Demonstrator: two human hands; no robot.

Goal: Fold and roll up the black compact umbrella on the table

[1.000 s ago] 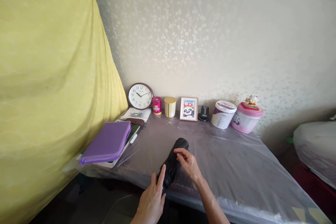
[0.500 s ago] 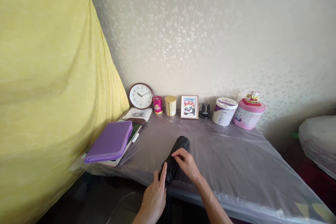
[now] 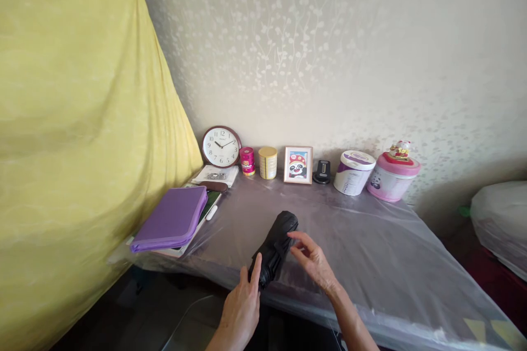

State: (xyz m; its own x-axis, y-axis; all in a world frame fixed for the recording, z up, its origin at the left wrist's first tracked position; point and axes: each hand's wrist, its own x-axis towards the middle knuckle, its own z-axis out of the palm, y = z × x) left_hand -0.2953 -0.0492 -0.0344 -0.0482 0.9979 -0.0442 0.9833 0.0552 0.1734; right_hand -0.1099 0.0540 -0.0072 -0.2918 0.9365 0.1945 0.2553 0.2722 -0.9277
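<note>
A black folded umbrella [image 3: 275, 245] lies slantwise near the front edge of the table, its far end pointing away and slightly right. My left hand [image 3: 242, 301] grips its near end, index finger stretched along the side; the thumb and the rest of the grip are partly hidden. Just right of the umbrella is my right hand [image 3: 313, 260], thumb and fingers apart and nothing held between them. Its index fingertip is very close to the umbrella's far half; whether it touches I cannot tell. A dark strap band crosses the umbrella's middle.
Clear plastic covers the table [image 3: 370, 263]. At left lies a purple zip folder [image 3: 171, 218] on papers. Along the wall stand a clock [image 3: 221, 146], a pink can [image 3: 247, 162], a yellow can [image 3: 268, 163], a picture frame [image 3: 298, 165], a black stand [image 3: 322, 172] and two tubs [image 3: 354, 173].
My right hand has moved right, off the umbrella's top, and its fingers have opened from a pinch. My left hand stays on the near end.
</note>
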